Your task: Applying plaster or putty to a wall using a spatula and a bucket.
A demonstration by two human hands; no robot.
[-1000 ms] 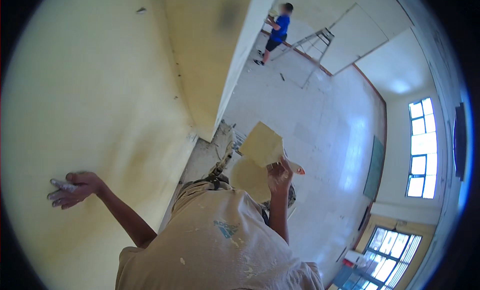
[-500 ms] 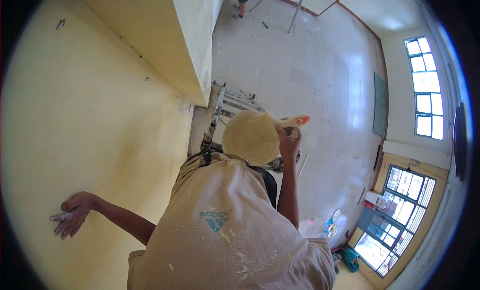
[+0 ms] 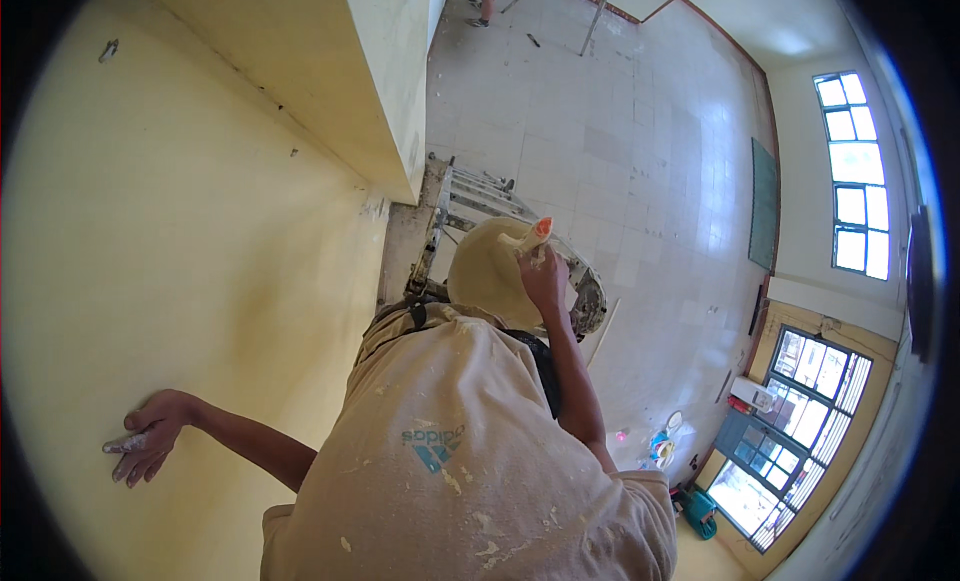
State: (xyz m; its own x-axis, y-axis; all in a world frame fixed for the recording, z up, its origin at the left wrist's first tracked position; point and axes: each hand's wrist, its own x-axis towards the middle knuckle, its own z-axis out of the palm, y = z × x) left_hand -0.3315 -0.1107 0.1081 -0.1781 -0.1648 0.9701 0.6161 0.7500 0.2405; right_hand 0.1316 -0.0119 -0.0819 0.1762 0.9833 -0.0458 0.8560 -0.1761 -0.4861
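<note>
Right hand (image 3: 546, 281): fingers gripped tool (image 3: 539, 235) at tub (image 3: 483, 278). Left hand (image 3: 156, 433): fingers spread, beside wall (image 3: 215, 271); contact unclear. Step looked like working tool in tub; next move seemed to call for steady grip. Ladder (image 3: 488, 197) stood beyond.

The pale hand tool (image 3: 536, 237) is being gripped in the right hand (image 3: 545, 277), its orange-red end pointing upward in view. The round cream-coloured item (image 3: 482, 271) is sitting just beyond the torso, partly overlapped by the tool.

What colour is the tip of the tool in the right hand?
The tip is orange-red, seen in the head view.
</note>
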